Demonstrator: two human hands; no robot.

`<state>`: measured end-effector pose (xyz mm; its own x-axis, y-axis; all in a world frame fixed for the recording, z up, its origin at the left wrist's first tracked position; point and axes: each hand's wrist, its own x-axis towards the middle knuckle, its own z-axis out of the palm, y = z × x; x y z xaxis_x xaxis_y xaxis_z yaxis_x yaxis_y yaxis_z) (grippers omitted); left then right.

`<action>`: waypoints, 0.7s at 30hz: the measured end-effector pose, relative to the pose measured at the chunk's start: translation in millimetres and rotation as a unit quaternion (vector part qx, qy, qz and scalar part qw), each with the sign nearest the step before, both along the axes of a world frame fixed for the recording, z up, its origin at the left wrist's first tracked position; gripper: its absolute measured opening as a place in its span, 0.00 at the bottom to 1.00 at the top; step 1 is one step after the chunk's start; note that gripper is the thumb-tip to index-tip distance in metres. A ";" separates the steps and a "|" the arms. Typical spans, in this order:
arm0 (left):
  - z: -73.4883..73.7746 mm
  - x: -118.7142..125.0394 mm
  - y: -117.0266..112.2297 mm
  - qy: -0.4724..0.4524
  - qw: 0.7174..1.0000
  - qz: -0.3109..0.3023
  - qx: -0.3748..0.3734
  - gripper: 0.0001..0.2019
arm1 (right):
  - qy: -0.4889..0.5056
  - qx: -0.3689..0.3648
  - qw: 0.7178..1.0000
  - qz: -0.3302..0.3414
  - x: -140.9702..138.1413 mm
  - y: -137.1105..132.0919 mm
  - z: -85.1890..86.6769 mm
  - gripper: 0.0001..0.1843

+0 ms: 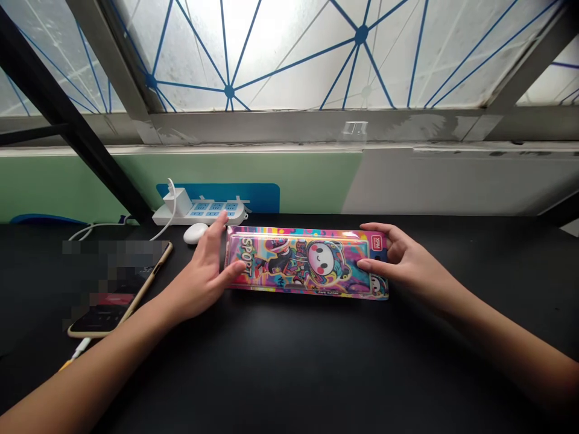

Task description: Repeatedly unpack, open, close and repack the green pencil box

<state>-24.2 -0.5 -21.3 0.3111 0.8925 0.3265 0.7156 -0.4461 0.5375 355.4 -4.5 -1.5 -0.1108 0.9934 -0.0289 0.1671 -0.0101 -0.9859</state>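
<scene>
**Head view: my open hands flank the case**
A flat, glossy pink cartoon-printed plastic case [307, 262] lies on the matte black desktop [316, 367], with my left hand [201, 277] and right hand [409, 262] half-open at its ends, touching but not gripping. Its slick face could let my fingers slip; a hard leftward shove could strike the round white earbud case [195, 233].
</scene>
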 end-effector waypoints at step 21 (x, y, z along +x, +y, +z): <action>21.7 -2.2 -8.3 0.027 0.981 -0.128 0.142 0.10 | -0.347 0.397 0.843 0.104 16.6 -0.5 -10.1 0.20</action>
<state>-26.3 -8.8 0.4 0.5369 0.6581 0.5279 0.5845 -0.7414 0.3298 371.9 -5.0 -11.5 -0.5147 0.6919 0.5063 0.6237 0.7074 -0.3326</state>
